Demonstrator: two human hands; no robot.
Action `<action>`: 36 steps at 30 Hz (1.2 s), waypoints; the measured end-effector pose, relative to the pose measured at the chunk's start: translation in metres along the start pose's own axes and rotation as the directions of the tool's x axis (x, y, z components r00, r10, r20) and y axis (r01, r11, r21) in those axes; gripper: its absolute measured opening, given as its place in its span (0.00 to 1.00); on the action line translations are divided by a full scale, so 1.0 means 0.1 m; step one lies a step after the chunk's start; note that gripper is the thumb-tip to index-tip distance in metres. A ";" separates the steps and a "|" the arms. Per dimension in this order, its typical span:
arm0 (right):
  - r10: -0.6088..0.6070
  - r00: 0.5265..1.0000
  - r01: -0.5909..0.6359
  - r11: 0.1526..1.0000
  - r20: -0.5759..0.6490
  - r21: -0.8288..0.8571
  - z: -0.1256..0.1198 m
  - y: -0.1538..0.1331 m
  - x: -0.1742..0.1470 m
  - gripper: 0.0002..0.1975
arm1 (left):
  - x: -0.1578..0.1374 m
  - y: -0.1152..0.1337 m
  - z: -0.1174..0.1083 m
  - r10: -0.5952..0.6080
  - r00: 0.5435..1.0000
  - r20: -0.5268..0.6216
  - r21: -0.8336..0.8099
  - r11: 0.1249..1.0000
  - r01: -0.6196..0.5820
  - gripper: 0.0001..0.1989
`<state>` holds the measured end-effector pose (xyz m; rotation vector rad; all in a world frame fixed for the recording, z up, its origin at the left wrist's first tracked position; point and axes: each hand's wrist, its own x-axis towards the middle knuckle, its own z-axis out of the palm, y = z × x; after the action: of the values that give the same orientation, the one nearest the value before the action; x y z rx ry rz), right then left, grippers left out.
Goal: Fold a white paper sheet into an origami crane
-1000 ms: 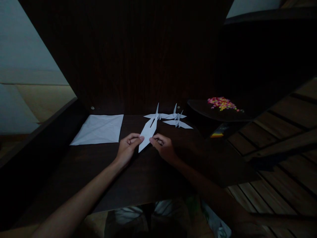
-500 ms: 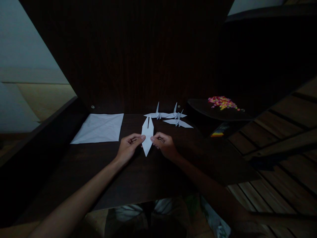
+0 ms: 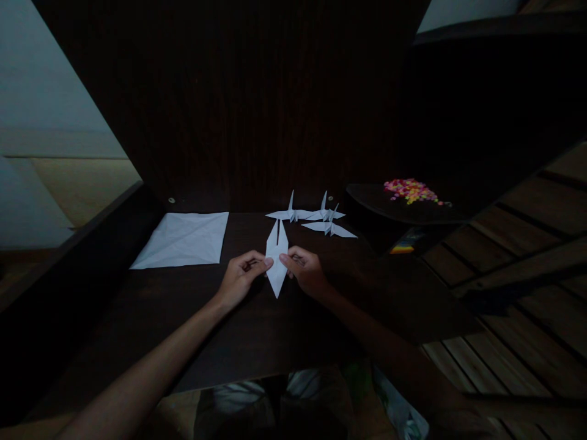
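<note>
Between my two hands a folded white origami paper (image 3: pixel 277 272) is held upright, narrow and diamond-shaped, with a slit running down from its top tips. My left hand (image 3: pixel 245 275) pinches its left edge, thumb on the front face. From the other side my right hand (image 3: pixel 305 269) grips the right edge the same way. The fingers behind the paper are partly hidden. Just beyond it stand three finished white paper cranes, one at the left (image 3: pixel 292 214), one at the back right (image 3: pixel 324 212) and one nearer (image 3: pixel 329 228).
A creased white paper sheet (image 3: pixel 183 239) lies flat on the dark table (image 3: pixel 220 348) at the left. On a dark corner shelf (image 3: pixel 367 198) to the right is a heap of small colourful pieces (image 3: pixel 413 190). A dark wooden panel (image 3: pixel 257 110) rises behind the table.
Both hands have shifted slightly right and the folded paper has come a little lower in view. Its tilt has straightened somewhat. The cranes and the flat sheet stay put.
</note>
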<state>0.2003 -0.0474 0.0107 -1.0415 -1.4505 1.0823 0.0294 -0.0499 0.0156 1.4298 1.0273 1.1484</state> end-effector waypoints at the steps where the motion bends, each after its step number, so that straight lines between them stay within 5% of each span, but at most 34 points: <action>1: 0.001 1.000 -0.001 1.000 -0.004 0.000 0.01 -0.01 0.00 0.15 | 0.00 0.01 0.01 -0.012 1.000 0.010 -0.017 1.000 0.013 0.12; 14: -0.021 0.995 0.022 1.000 0.094 -0.008 0.00 -0.03 -0.05 0.12 | 0.00 -0.01 -0.02 0.012 0.997 0.077 -0.028 1.000 -0.009 0.12; 20: -0.045 0.998 0.046 0.999 0.038 -0.021 0.00 -0.04 -0.04 0.12 | -0.02 0.00 0.00 0.039 0.998 0.049 0.002 0.999 -0.039 0.11; 25: -0.081 0.988 0.090 0.994 0.130 -0.065 -0.04 -0.03 -0.03 0.16 | -0.05 0.10 0.02 0.001 0.996 0.086 -0.032 0.999 0.002 0.12; 30: -0.037 0.992 0.028 0.996 0.123 0.079 -0.09 0.00 0.00 0.17 | -0.07 0.14 0.00 -0.033 0.987 0.154 -0.023 0.999 0.037 0.13; 36: -0.014 0.982 -0.035 0.968 0.191 0.248 -0.12 0.05 0.04 0.15 | -0.11 0.17 -0.01 0.198 0.961 0.191 0.275 0.929 -0.246 0.12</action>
<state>0.2123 -0.0414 0.0077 -0.7836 -1.4142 1.3648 0.0269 -0.0631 0.0305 1.8879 0.9701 1.0472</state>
